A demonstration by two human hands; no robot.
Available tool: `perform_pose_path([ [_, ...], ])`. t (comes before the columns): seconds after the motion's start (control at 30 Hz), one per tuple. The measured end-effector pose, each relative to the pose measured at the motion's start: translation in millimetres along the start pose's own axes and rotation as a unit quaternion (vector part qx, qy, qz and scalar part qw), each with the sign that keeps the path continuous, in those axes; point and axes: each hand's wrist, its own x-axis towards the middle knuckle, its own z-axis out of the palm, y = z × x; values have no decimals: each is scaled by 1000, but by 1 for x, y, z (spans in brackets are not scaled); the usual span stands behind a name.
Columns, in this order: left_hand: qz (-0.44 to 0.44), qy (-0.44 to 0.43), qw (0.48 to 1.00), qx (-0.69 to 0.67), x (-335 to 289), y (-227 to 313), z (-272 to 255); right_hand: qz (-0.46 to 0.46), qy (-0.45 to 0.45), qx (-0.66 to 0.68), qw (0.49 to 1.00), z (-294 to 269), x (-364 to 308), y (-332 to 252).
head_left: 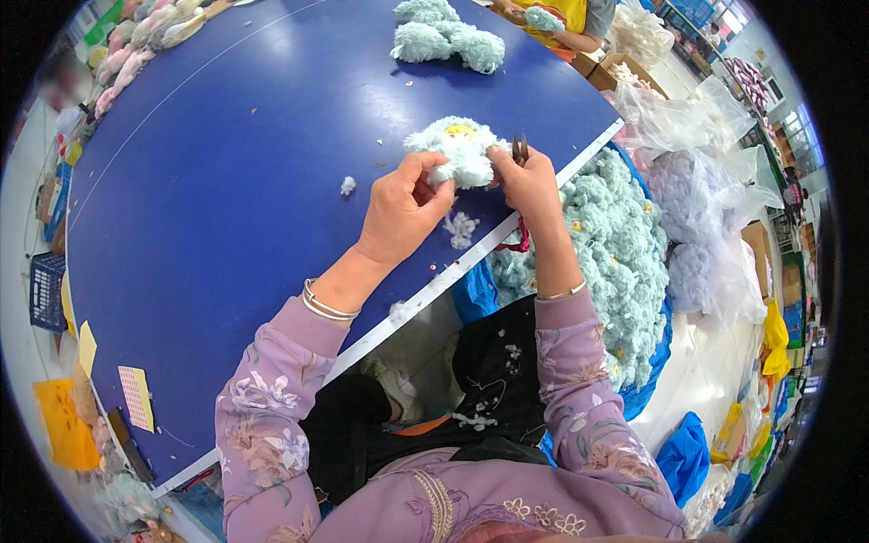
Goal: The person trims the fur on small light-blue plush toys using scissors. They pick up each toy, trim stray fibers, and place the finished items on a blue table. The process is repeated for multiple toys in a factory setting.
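Observation:
A fluffy pale-mint plush piece [468, 169] with a yellow patch is held just above the blue table, between my two hands. The thumb and fingers of my left hand [405, 201] pinch its lower left side. My right hand [529, 181] grips its right edge and also keeps a small pair of dark thread snips [520, 149] in the fingers, tips pointing up. A tuft of white stuffing [461, 229] lies on the table just below the plush piece, and a smaller tuft [348, 185] lies to the left.
A big heap of mint plush pieces [611, 262] fills a blue bag beside the table's right edge. More mint plush pieces [448, 41] sit at the far side, near another person's arm [579, 38]. Clear bags [697, 190] of plush stand further right. A dotted card [136, 396] lies at left.

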Motion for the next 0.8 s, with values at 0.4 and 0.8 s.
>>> perform_pose_path([
  [0.4, -117, -15, 981, -151, -1, -9, 4, -105, -96, 93, 985, 15, -20, -12],
  [0.8, -55, 57, 993, -90, 11, -20, -3, -156, 52, 408, 898, -63, 3, -9],
])
